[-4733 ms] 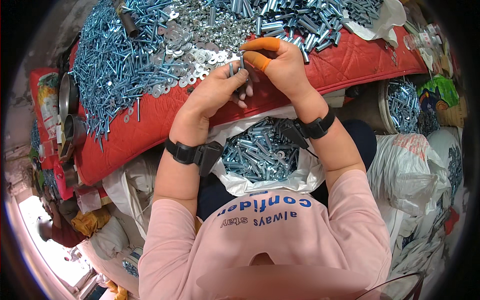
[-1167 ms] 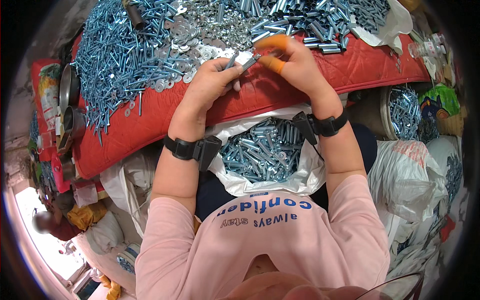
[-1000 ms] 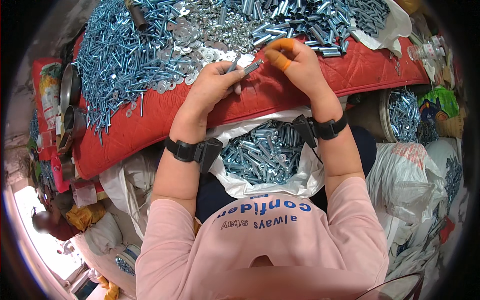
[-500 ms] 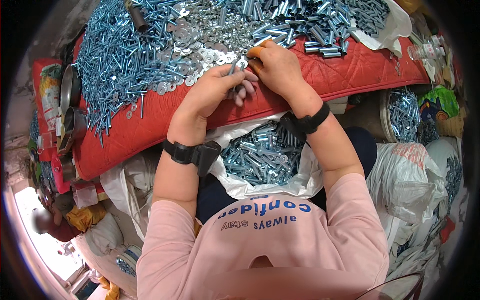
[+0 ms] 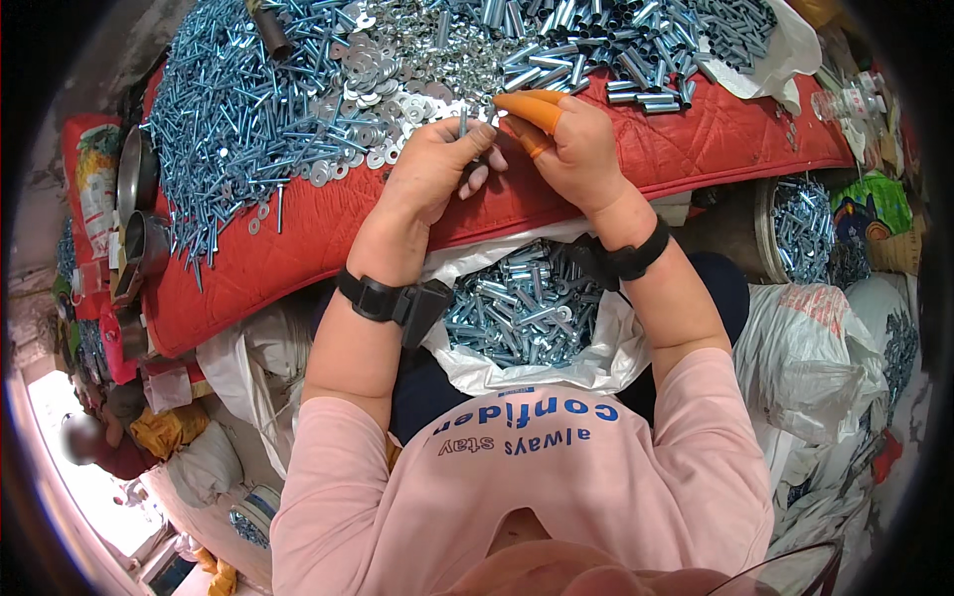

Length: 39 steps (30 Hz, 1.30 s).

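My left hand (image 5: 437, 171) is closed around a few long thin metal screws (image 5: 463, 121), their shanks standing up past the thumb and fingers. Close to its right, my right hand (image 5: 581, 149) wears orange finger cots (image 5: 532, 109) on thumb and forefinger. Those two fingertips come together by the upper end of a screw; whatever small piece they pinch is too small to make out. Just beyond both hands lie flat round washers (image 5: 422, 107) and a heap of small shiny metal parts (image 5: 457, 62). Below the hands, a white sack (image 5: 621, 363) in my lap holds many bolt-and-sleeve pieces (image 5: 522, 308).
A red quilted cover (image 5: 288, 263) lies under the heaps. Long blue-silver screws (image 5: 229, 119) pile up at left, metal sleeves (image 5: 636, 65) at far right. Metal bowls (image 5: 147, 243) stand at the left edge, a filled bucket (image 5: 770, 233) and white sacks (image 5: 810, 348) at right. Another person sits far left.
My right hand has shifted slightly right and turned, its covered forefinger now showing at full length. My left hand has turned a little, with the screws still in it.
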Tool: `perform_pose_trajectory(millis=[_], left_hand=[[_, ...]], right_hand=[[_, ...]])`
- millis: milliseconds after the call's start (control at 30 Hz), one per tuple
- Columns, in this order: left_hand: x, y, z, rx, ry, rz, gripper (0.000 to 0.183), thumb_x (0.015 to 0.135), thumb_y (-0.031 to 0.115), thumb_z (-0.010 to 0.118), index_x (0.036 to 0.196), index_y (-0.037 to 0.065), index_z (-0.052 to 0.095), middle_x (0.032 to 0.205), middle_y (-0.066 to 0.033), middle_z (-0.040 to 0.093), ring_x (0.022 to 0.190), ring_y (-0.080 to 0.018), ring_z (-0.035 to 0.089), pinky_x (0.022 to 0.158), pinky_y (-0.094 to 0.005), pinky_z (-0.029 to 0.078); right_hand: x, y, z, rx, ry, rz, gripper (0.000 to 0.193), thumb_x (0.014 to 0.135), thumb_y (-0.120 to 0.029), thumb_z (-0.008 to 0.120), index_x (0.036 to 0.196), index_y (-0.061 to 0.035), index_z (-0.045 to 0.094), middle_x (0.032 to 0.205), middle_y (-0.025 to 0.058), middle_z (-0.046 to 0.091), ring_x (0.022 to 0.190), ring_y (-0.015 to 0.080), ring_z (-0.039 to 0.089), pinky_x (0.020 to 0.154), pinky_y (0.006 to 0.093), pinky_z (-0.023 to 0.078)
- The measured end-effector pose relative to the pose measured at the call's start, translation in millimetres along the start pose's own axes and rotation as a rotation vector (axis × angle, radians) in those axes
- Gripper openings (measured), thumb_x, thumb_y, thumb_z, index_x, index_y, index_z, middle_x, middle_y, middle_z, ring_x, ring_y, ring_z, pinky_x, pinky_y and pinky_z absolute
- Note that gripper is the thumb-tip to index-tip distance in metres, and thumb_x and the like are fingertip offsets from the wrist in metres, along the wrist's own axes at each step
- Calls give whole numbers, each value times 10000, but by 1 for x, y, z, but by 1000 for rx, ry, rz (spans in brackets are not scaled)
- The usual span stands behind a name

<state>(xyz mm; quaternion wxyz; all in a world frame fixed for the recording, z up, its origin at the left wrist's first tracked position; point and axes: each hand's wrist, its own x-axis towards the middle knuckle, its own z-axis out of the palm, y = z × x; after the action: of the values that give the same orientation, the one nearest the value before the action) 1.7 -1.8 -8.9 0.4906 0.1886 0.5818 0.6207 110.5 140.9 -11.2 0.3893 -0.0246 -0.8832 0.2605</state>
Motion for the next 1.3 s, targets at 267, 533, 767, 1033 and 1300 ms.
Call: perform_pose_trajectory(millis=[267,533,767,1033,1300], left_hand=[[4,-1,-7,-79,-42,38,210,931,177,546,968,-24,592,762,-79,638,517,-76,509,432,-177,383],[-8,12,8,161,207,52,174,932,165,538,1007,39,631,647,33,515,509,-27,399,457,-170,293],[3,4,-5,334,197,141,179,901,203,588,871,44,663,637,28,548,531,-50,461,466,-216,365],[1,4,-4,381,267,129,192,864,225,641,833,42,690,588,21,554,502,-39,465,459,-182,339],[2,-1,-3,535,316,248,146,847,163,660,863,24,701,620,-1,598,544,-59,523,503,-210,410]], right_hand=[[24,19,-6,-108,-38,69,205,742,-122,659,942,-153,692,852,70,635,757,254,627,633,353,507],[30,37,13,-451,-150,76,154,731,-108,640,877,-133,683,829,92,610,764,287,624,654,392,517],[20,29,2,603,49,551,204,742,-115,707,944,-98,681,867,89,654,755,292,607,696,358,496],[20,11,-24,-300,-126,-26,183,752,-112,655,920,-163,704,889,51,612,879,261,561,755,378,433],[22,11,-34,-293,-230,-59,215,716,-76,636,903,-153,708,884,64,604,886,274,560,781,398,434]])
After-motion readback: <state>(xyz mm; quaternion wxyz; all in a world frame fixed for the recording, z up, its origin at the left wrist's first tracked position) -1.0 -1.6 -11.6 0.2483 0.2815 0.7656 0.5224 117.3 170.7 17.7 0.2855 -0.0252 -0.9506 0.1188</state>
